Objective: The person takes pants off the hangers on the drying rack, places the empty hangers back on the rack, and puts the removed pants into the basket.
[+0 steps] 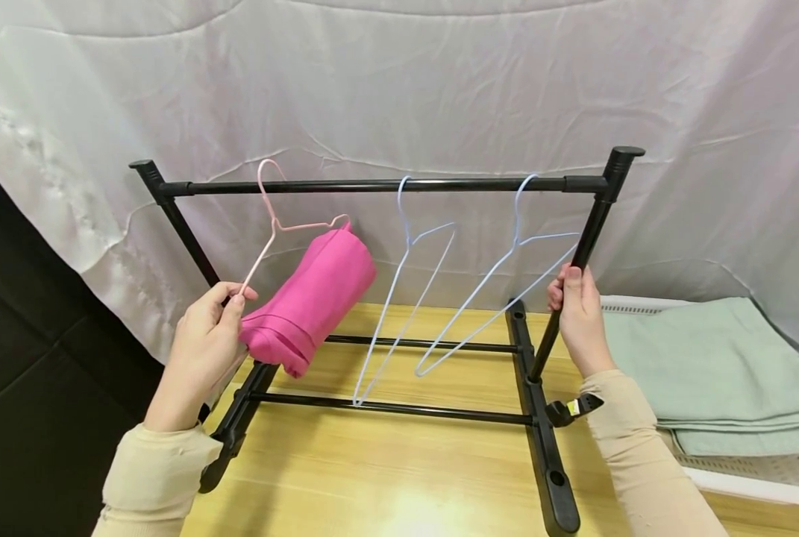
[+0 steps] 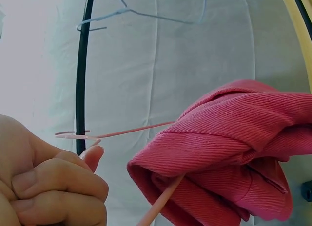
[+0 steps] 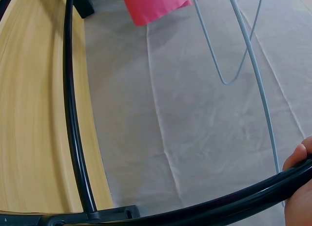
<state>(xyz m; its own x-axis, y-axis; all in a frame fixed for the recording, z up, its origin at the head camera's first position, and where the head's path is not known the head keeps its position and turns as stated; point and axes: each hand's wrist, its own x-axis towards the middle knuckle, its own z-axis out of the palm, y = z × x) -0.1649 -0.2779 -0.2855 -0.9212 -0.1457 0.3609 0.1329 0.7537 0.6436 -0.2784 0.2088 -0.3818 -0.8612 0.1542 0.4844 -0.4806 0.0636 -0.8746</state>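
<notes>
A pink hanger (image 1: 265,250) hooks over the top bar of a black clothes rack (image 1: 359,186), near its left end. My left hand (image 1: 207,335) pinches the hanger's near shoulder between thumb and fingers. Folded bright pink cloth (image 1: 315,294) hangs over the hanger's lower bar; in the left wrist view the cloth (image 2: 229,153) shows ribbed folds beside my fingers. My right hand (image 1: 579,317) grips the rack's right upright (image 1: 590,231) below the top bar. Two light blue hangers, one mid-bar (image 1: 389,298) and one nearer the right (image 1: 486,280), hang with nothing on them.
Folded pale green cloth (image 1: 721,365) lies in a white perforated basket (image 1: 762,488) at the right. The rack stands on a wooden table (image 1: 386,462). Grey-white fabric (image 1: 399,82) hangs behind it, and a dark surface (image 1: 30,335) borders the left side.
</notes>
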